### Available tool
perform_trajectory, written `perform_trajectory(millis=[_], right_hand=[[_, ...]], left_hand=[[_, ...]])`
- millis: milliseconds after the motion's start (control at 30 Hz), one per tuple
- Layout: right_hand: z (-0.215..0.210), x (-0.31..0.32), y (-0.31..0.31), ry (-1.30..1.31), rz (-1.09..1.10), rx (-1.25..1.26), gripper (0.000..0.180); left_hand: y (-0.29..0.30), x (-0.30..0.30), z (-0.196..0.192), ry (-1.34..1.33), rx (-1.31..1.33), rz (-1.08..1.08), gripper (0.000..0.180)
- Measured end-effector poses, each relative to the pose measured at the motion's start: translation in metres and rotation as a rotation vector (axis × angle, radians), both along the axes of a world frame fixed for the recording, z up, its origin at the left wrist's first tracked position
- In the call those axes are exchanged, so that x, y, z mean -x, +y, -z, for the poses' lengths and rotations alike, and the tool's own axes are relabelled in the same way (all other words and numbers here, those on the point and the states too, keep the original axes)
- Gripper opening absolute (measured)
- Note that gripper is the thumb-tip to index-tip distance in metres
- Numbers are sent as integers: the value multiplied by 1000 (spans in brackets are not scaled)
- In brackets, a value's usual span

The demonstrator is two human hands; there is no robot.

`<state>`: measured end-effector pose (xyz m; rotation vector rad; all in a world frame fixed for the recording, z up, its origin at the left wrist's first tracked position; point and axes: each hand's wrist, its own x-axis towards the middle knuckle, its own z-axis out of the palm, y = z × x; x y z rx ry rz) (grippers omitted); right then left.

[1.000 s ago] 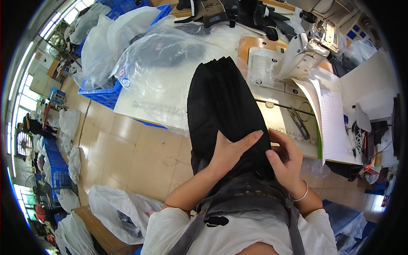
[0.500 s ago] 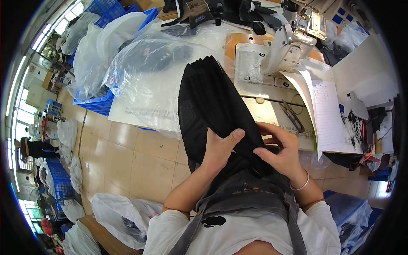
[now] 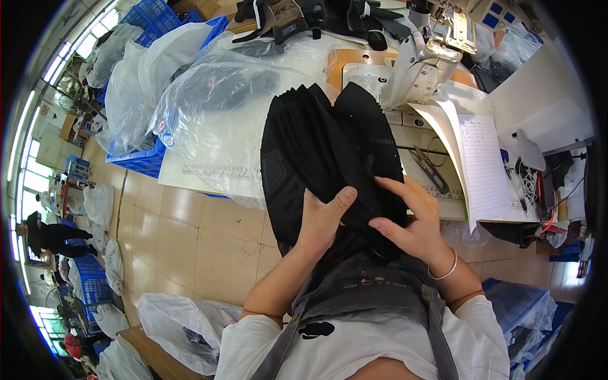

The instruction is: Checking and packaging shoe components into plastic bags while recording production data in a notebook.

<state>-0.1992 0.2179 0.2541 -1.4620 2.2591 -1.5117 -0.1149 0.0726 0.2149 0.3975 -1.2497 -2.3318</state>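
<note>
Both hands on a stack of black fabric pieces [image 3: 316,152], held up over the lap, between the body and the table [image 3: 190,174] edge. The pieces fan out at the top end, w/ a second lobe of the same black fabric leaning right toward the sewing machine [image 3: 437,57].

Left hand [image 3: 323,218]: grip clenched on the lower part of the stack, thumb pressed flat on the front, other fingers hidden behind the cloth.

Right hand [image 3: 411,221]: grip pinching the stack's right edge, index finger and thumb on the fabric, a thin bracelet [image 3: 443,272] at the wrist.

On the table, right of the fabric: small thread snips [image 3: 430,168] beside an open paper ledger [image 3: 481,158]. Left of the fabric: clear plastic bags [image 3: 215,107] w/ dark goods inside, partly over a blue crate [image 3: 142,161]. More bags on the tiled floor [image 3: 190,234] lower left. Another person stands far off at the left rim, too small for detail.
</note>
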Motion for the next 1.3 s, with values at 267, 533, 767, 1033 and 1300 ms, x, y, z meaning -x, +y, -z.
perform_trajectory(millis=[267,533,767,1033,1300], right_hand=[[12,3,0,31,58,91,32],[17,-1,-4,39,121,46,34],[14,8,-11,655,397,-27,52],[2,-1,-6,-36,25,10,45],[1,2,-3,-160,-14,-8,47]], left_hand=[[1,0,-5,6,-27,29,68],[0,0,1,9,0,-1,64],[1,2,-1,-72,-33,-8,59],[-2,1,4,-2,-56,0,59],[-1,2,-1,2,-53,27,56]])
